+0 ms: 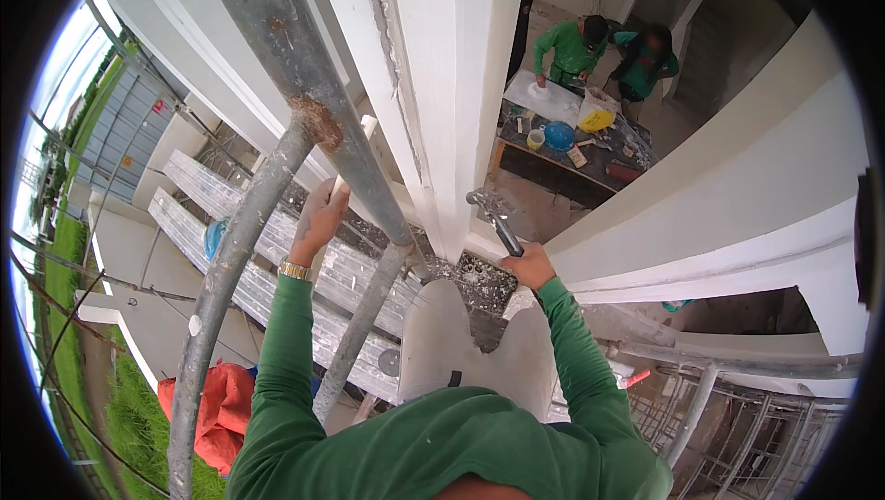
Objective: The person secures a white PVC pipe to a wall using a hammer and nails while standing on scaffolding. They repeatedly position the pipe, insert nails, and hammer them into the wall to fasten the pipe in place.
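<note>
My right hand (529, 267) is closed round the dark handle of a hammer (501, 229). The metal head is raised, close to the foot of the white column (452, 113). On the other side of a thick grey scaffold pipe (288, 48), my left hand (320, 221) grips a long, narrow white strip (368, 126). The pipe hides part of that strip, and it cannot be seen how far its lower end reaches. Crumbled debris (481, 281) covers the surface just beyond my knees.
Slanting pipes (235, 223) cross close to my left arm. Splattered planks (355, 334) lie below, with a blue bucket (215, 236) and a red-orange cloth (214, 412) at left. Upper right, two people in green stand at a cluttered table (553, 173) holding a blue helmet (559, 136). A curved white wall (719, 196) rises at right.
</note>
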The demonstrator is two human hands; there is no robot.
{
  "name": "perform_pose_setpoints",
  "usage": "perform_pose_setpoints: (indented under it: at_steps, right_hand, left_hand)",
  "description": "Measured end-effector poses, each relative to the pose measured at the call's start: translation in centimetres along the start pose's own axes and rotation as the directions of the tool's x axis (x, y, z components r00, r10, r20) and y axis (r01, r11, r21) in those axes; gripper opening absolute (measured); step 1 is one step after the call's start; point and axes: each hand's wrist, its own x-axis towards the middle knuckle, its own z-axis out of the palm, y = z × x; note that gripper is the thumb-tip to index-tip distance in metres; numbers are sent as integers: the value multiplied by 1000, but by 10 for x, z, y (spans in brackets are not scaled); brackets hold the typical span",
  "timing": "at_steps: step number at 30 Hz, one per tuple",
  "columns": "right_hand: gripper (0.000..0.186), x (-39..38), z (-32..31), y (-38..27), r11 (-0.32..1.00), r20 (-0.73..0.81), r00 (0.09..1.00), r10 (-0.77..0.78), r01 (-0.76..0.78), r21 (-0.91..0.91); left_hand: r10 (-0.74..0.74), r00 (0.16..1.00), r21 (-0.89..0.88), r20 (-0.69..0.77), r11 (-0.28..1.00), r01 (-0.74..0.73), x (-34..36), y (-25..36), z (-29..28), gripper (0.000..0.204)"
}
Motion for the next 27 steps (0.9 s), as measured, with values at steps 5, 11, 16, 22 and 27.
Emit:
perform_pose_setpoints:
  at_steps: [5, 11, 16, 22, 27]
  right_hand:
    - [27, -84, -20, 157, 862, -47, 863, 504, -499, 86]
    - [31, -172, 22, 215, 571, 43, 716, 697, -590, 571]
    - [35, -168, 27, 218, 634, -55, 711, 701, -587, 503]
    - [39, -165, 16, 201, 698, -2, 735, 678, -642, 317]
    - [43, -171, 14, 173, 751, -71, 749, 659, -649, 119]
  left_hand:
    - [-213, 964, 104, 157, 975, 199, -46, -22, 13, 34]
    - [-233, 972, 167, -24, 958, 233, -100, -38, 39, 37]
    - [-61, 993, 488, -101, 867, 102, -135, -14, 80, 68]
    - [-145, 970, 599, -196, 765, 236, -140, 3, 101, 77]
    - [51, 976, 678, -214, 727, 111, -144, 2, 104, 82]
